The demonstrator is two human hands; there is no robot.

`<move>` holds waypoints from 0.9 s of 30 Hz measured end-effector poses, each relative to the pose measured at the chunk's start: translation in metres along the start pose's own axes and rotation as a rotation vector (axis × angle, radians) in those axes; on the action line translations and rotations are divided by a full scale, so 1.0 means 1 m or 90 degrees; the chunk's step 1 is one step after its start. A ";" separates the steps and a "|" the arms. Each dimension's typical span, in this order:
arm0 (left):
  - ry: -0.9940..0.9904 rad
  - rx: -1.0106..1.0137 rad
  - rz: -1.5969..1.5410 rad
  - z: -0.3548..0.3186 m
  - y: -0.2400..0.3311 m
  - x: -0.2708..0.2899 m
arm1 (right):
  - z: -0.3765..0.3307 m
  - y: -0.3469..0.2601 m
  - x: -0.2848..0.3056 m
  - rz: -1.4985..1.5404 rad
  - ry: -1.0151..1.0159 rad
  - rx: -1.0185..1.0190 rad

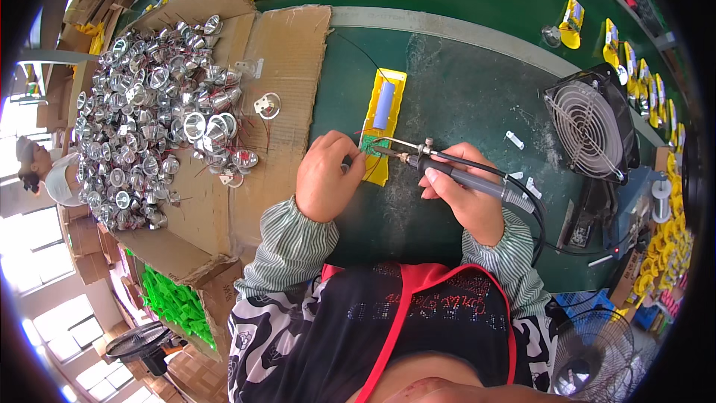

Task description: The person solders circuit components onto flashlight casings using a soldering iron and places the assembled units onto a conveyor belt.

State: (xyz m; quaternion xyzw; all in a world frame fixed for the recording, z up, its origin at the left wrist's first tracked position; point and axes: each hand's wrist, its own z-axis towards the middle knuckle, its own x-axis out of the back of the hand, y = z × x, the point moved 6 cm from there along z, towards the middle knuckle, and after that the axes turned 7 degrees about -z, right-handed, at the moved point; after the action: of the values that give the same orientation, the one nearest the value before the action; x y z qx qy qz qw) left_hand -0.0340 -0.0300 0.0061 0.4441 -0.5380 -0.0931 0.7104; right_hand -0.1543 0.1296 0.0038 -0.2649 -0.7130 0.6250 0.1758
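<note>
Between the left hand [327, 177] and the right hand [477, 205], one elongated yellow plastic casing [392, 121] is lying on the green table [466, 93], carrying one purple cylindrical battery [384, 107] and one green circuit board [370, 142]. The left is curling at the casing's edge, grip indiscernible; the right is grasping one grey-handled soldering iron [479, 182], pointing leftward.

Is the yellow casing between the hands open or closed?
Open: the blue cylinder and green circuit board lie exposed in the yellow casing, with no cover over them.
</note>
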 end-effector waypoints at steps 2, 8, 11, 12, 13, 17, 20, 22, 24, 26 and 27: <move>-0.002 0.003 0.002 0.000 0.002 0.001 | 0.001 0.000 0.000 0.000 -0.004 -0.001; -0.009 0.003 0.016 0.001 0.004 0.002 | 0.002 0.001 0.001 -0.012 -0.023 0.009; -0.011 -0.004 0.020 0.001 0.003 0.000 | 0.000 -0.001 0.002 0.002 -0.002 0.008; -0.011 -0.006 0.021 0.001 0.002 0.000 | -0.001 -0.004 0.004 0.009 0.007 0.015; -0.011 -0.007 0.022 0.001 0.002 0.001 | -0.002 -0.006 0.006 0.015 0.016 0.023; -0.011 -0.003 0.027 0.000 0.002 0.001 | -0.009 -0.007 0.018 0.030 0.031 0.012; -0.003 -0.007 0.037 -0.001 0.003 0.003 | -0.016 -0.009 0.023 0.030 0.044 -0.005; 0.000 -0.013 0.046 -0.003 0.007 0.004 | -0.021 -0.007 0.028 0.020 0.052 -0.004; -0.022 -0.007 0.100 -0.008 0.013 -0.001 | -0.027 -0.006 0.035 0.008 0.066 -0.004; -0.010 -0.068 0.170 -0.018 0.022 -0.005 | -0.031 -0.006 0.042 0.003 0.106 0.015; 0.003 -0.124 0.237 -0.022 0.029 -0.008 | -0.034 -0.003 0.048 -0.007 0.116 0.005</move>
State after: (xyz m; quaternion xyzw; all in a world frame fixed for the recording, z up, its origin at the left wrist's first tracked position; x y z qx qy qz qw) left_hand -0.0288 0.0036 0.0212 0.2665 -0.5975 -0.0109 0.7562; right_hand -0.1730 0.1850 0.0088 -0.3161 -0.6928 0.6004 0.2442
